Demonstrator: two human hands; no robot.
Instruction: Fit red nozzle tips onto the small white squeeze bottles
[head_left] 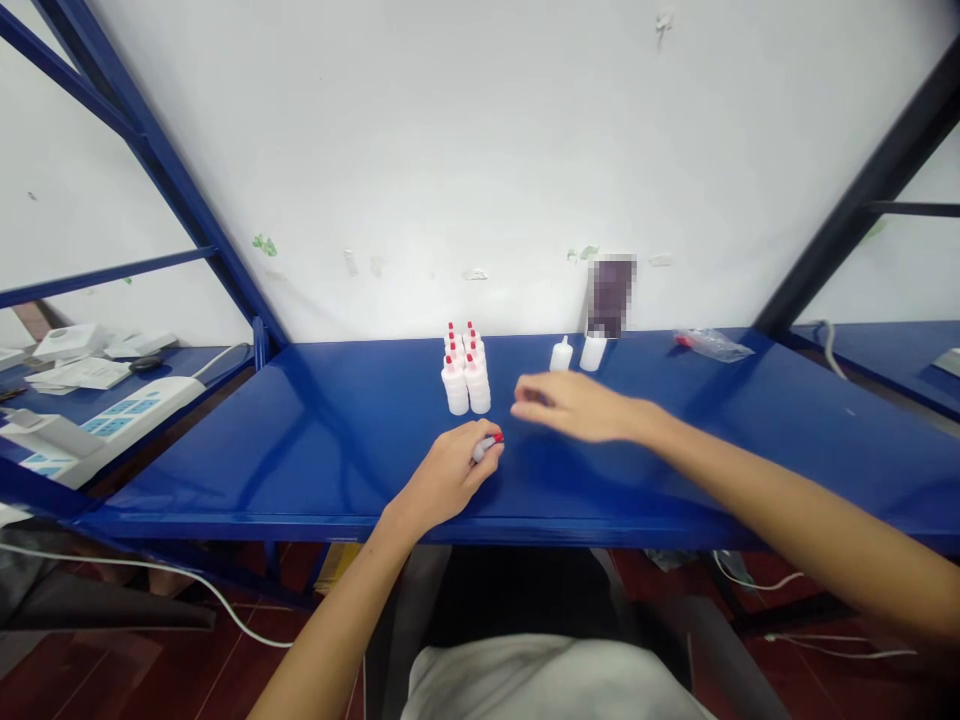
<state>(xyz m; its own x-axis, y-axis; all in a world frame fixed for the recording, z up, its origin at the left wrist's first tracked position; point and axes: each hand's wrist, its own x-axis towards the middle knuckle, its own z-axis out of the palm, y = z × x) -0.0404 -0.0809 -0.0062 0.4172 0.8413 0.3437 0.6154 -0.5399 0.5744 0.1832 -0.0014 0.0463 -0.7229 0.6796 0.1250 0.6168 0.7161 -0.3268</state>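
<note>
At the near side, the front edge of the blue smooth-topped table (300, 522) runs across the view, with the wearer's pale garment (555, 680) below it. Above the table, the left hand (454, 468) grips a small white plastic bottle with a red tip (482, 449); the bottle is tilted, its tip pointing to the right. The right hand (574, 405) is positioned slightly farther back, with fingers loosely bent and a gap between thumb and fingers. Beyond the left hand, a cluster of upright white plastic bottles with red tips (466, 385) stands in two adjacent columns. Beyond the right hand stand an uncapped white plastic bottle with a tapered nozzle (561, 356) and, just beside it, a white cylindrical container (592, 352). Farther right lies a crumpled transparent plastic bag (716, 345) with a red patch at its left end. At the rear, a pixelated dark rectangular object (613, 295) stands before the white wall (465, 150).
</note>
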